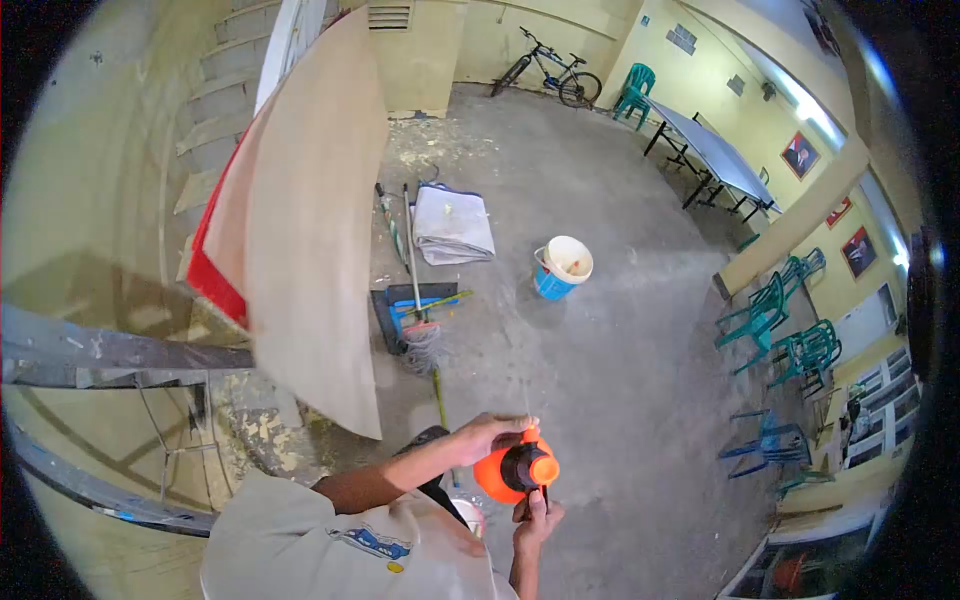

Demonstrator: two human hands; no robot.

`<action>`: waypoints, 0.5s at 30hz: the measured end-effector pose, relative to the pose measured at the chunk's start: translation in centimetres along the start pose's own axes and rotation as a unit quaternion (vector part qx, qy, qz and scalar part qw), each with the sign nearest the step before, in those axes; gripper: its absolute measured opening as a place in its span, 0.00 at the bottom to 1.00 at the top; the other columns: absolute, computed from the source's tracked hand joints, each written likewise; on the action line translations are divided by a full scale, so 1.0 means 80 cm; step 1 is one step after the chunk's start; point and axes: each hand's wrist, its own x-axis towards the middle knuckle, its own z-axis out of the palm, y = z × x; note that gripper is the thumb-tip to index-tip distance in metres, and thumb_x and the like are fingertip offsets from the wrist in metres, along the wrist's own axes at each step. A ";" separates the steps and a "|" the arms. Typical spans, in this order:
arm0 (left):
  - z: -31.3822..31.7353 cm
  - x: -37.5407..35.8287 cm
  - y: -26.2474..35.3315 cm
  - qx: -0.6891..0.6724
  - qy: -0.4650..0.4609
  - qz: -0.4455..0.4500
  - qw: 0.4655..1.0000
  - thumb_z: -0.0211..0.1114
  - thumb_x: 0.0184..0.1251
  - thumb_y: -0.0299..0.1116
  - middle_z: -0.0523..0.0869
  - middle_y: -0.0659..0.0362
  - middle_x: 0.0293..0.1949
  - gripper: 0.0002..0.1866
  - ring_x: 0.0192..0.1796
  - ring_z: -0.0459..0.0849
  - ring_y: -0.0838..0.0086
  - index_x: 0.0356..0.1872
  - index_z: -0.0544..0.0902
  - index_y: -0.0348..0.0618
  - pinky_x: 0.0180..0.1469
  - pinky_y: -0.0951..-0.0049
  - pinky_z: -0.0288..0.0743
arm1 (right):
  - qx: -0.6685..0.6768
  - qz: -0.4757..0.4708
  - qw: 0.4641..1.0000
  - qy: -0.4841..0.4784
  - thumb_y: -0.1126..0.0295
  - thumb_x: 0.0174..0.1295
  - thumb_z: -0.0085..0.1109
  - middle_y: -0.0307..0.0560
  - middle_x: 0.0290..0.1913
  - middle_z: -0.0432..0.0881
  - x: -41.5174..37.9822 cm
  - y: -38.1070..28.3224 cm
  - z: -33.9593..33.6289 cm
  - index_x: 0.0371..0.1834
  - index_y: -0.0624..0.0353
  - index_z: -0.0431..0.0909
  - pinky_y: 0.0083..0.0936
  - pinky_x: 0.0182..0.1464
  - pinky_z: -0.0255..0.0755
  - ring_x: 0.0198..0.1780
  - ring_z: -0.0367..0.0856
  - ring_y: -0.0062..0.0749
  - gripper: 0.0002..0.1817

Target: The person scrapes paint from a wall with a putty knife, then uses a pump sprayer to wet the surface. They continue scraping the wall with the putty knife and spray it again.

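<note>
Both my hands hold an orange, bulb-shaped plastic object (pixel 512 470) with a black collar and an orange cap, in front of my chest. My left hand (pixel 488 434) grips it from the top left, forearm stretched out over my light shirt. My right hand (pixel 536 518) holds it from below, fingers at the black collar. A thin thread seems to rise from the object near my left fingers. I look down on a bare concrete floor (pixel 620 360) from some height.
Large plywood sheets (pixel 310 230) and a red board (pixel 215 270) lean by the stairs at left. Grey metal rails (pixel 110 350) cross the lower left. On the floor lie a mop and dustpan (pixel 415 310), a folded sack (pixel 452 225) and a blue-white bucket (pixel 560 268). Green chairs (pixel 785 320), a table and a bicycle (pixel 548 70) line the far walls.
</note>
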 end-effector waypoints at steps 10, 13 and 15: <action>-0.008 0.262 0.134 0.053 -0.020 0.036 0.998 0.58 0.61 0.40 0.79 0.59 0.45 0.18 0.50 0.75 0.75 0.46 0.76 0.38 0.57 0.73 0.64 | 0.178 -0.039 0.983 0.016 0.47 0.56 0.46 0.42 0.09 0.66 0.288 0.032 -0.004 0.14 0.61 0.68 0.23 0.15 0.58 0.10 0.63 0.27 0.27; -0.028 0.350 0.186 0.043 -0.064 0.020 0.997 0.56 0.62 0.43 0.79 0.61 0.44 0.20 0.49 0.74 0.77 0.47 0.76 0.38 0.53 0.73 0.66 | 0.112 -0.006 0.994 -0.002 0.46 0.56 0.44 0.42 0.09 0.65 0.387 0.020 0.009 0.14 0.61 0.67 0.24 0.15 0.58 0.10 0.63 0.27 0.27; -0.026 0.392 0.218 0.043 -0.063 0.021 0.997 0.55 0.63 0.43 0.79 0.60 0.45 0.20 0.49 0.74 0.76 0.49 0.74 0.38 0.53 0.73 0.66 | 0.110 0.029 0.993 -0.043 0.47 0.56 0.45 0.41 0.09 0.65 0.440 0.000 0.016 0.12 0.60 0.66 0.23 0.15 0.58 0.10 0.63 0.26 0.27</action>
